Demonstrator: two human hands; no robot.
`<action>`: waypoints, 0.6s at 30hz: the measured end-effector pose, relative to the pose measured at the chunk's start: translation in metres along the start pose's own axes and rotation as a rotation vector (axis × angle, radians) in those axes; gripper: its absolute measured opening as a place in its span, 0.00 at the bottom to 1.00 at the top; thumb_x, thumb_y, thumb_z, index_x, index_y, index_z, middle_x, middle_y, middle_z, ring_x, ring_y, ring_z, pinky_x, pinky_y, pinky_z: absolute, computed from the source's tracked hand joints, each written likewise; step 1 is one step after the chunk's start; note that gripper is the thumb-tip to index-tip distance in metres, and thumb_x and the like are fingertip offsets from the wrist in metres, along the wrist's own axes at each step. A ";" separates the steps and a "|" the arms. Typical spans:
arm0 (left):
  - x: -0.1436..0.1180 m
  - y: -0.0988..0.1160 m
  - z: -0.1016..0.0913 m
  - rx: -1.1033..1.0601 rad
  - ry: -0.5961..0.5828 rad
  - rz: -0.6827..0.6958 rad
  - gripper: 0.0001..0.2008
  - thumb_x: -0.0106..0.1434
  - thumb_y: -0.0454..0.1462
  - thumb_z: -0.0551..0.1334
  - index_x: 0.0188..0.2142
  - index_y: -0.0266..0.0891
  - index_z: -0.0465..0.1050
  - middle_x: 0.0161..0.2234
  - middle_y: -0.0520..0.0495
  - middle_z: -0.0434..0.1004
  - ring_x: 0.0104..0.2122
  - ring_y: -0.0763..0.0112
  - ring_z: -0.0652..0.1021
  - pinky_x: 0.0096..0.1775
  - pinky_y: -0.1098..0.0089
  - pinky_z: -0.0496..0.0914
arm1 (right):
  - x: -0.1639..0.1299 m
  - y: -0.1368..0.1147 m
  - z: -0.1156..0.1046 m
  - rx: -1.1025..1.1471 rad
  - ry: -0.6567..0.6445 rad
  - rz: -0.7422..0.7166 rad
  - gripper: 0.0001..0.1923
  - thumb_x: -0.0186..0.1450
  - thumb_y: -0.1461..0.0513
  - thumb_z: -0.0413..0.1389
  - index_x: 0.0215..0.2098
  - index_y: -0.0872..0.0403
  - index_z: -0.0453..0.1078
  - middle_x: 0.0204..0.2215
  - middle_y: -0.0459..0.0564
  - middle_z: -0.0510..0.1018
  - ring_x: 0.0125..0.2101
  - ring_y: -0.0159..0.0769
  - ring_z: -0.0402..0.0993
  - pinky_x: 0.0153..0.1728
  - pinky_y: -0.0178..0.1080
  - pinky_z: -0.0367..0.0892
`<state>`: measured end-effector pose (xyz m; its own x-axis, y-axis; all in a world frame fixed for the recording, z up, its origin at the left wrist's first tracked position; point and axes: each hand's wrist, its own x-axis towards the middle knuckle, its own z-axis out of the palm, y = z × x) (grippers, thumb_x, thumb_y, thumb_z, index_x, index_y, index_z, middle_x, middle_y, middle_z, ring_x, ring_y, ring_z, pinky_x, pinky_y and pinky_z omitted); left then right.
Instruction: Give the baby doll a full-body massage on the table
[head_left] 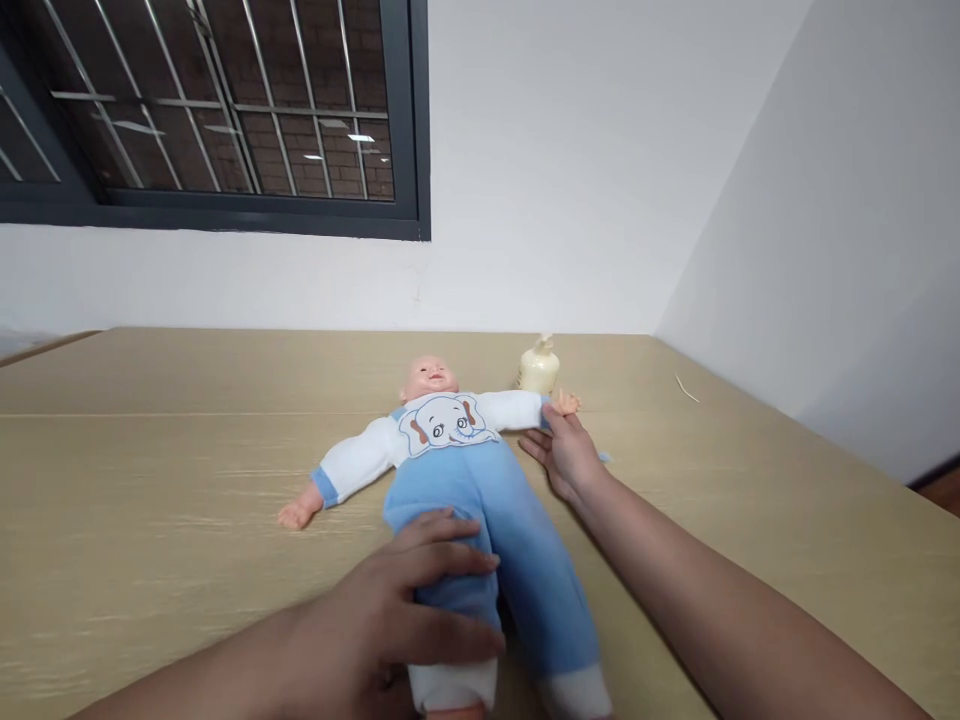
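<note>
A baby doll [457, 470] lies on its back on the wooden table, its head away from me. It wears a white top with an elephant face on the chest and pale blue trousers. My left hand [397, 600] is laid across the doll's leg on the left, fingers curved over the trouser fabric. At the doll's outstretched arm on the right, my right hand [566, 450] holds the blue sleeve cuff, thumb on top and the other fingers below. The doll's other arm [352, 465] rests on the table, free of my hands.
A cream pump bottle [538, 366] stands just behind the doll's right-hand arm. Farther right lies a thin pale strip [686, 388]. A small blue bit [604, 457] shows beside my right wrist. White walls and a barred window [225, 110] border the table [750, 480].
</note>
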<state>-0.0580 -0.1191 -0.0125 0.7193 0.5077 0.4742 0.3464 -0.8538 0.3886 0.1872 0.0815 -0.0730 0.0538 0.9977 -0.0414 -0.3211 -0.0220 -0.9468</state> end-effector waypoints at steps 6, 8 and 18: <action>0.005 0.005 -0.007 -0.019 -0.126 -0.053 0.23 0.58 0.38 0.69 0.54 0.54 0.76 0.61 0.46 0.72 0.66 0.49 0.64 0.67 0.48 0.58 | 0.011 0.003 -0.008 0.062 0.047 0.028 0.13 0.66 0.53 0.57 0.46 0.48 0.69 0.46 0.54 0.81 0.44 0.45 0.80 0.40 0.50 0.79; 0.005 0.005 -0.009 -0.003 -0.162 -0.063 0.27 0.55 0.33 0.68 0.54 0.53 0.76 0.61 0.47 0.71 0.67 0.49 0.63 0.67 0.48 0.58 | 0.009 0.003 -0.007 0.061 0.058 -0.011 0.16 0.65 0.51 0.59 0.48 0.46 0.68 0.50 0.51 0.79 0.47 0.44 0.79 0.40 0.47 0.79; 0.014 0.016 -0.030 0.019 -0.329 -0.145 0.31 0.45 0.25 0.64 0.48 0.52 0.78 0.53 0.49 0.75 0.61 0.50 0.68 0.63 0.53 0.65 | -0.008 0.001 -0.003 -0.109 0.022 -0.277 0.23 0.62 0.43 0.60 0.46 0.48 0.66 0.48 0.50 0.76 0.48 0.44 0.75 0.41 0.46 0.77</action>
<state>-0.0603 -0.1220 0.0239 0.8161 0.5622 0.1341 0.4680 -0.7790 0.4173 0.1891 0.0732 -0.0745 0.1464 0.9649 0.2178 -0.1880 0.2433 -0.9515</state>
